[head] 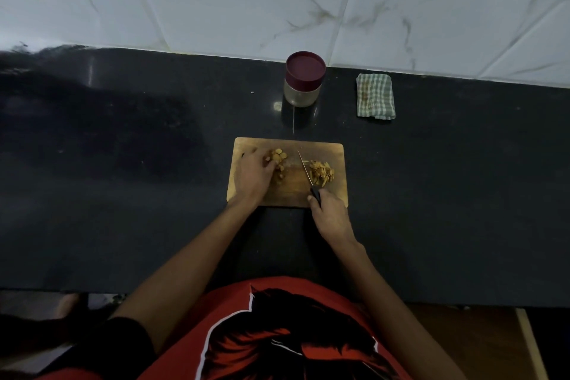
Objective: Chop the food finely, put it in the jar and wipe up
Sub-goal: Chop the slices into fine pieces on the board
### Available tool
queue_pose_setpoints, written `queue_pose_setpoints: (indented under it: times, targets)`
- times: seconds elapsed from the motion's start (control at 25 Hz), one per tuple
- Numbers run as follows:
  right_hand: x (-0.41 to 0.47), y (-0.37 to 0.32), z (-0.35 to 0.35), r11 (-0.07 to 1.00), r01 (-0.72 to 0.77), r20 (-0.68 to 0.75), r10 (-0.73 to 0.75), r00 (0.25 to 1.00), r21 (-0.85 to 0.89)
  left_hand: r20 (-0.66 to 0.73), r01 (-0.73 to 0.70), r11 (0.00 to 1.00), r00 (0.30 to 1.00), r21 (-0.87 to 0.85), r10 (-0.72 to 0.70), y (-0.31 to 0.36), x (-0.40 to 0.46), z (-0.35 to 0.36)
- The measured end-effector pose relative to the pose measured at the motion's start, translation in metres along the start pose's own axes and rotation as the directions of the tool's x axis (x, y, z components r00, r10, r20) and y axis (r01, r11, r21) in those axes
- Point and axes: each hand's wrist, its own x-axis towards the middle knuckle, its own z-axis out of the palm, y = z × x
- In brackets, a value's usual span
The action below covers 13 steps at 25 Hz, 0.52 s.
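A wooden chopping board (pixel 334 194) lies on the black counter in front of me. On its left part sits a heap of yellowish food pieces (pixel 277 160), and my left hand (pixel 253 176) rests on that heap with curled fingers gathering some pieces. A pile of finer chopped food (pixel 322 173) lies on the right part. My right hand (pixel 331 216) grips the black handle of a knife (pixel 305 168), whose thin blade points away from me between the two piles. Behind the board stands a clear jar (pixel 303 80) with a dark red lid on it.
A folded green-and-white checked cloth (pixel 375 95) lies right of the jar near the tiled wall (pixel 277 0). The black counter (pixel 123 179) stretches wide on both sides. Its front edge runs just before my red shirt.
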Motion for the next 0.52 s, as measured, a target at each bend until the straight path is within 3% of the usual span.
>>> queue_pose_setpoints:
  times: [0.12,0.32,0.52]
  targets:
    - [0.001,0.0,-0.001,1.0,-0.016,0.011,0.015,1.0,0.004,0.053,-0.018,0.998,0.998,0.055,0.015,0.003,0.006,0.001]
    - [0.001,0.0,-0.001,1.0,-0.015,0.019,0.014,1.0,0.017,0.011,-0.038,0.999,0.999,0.023,0.038,0.006,0.008,0.0]
    - [0.001,0.002,0.0,1.0,-0.004,-0.004,0.004,1.0,0.013,-0.03,-0.07,0.99,0.997,-0.123,0.066,0.008,0.006,-0.009]
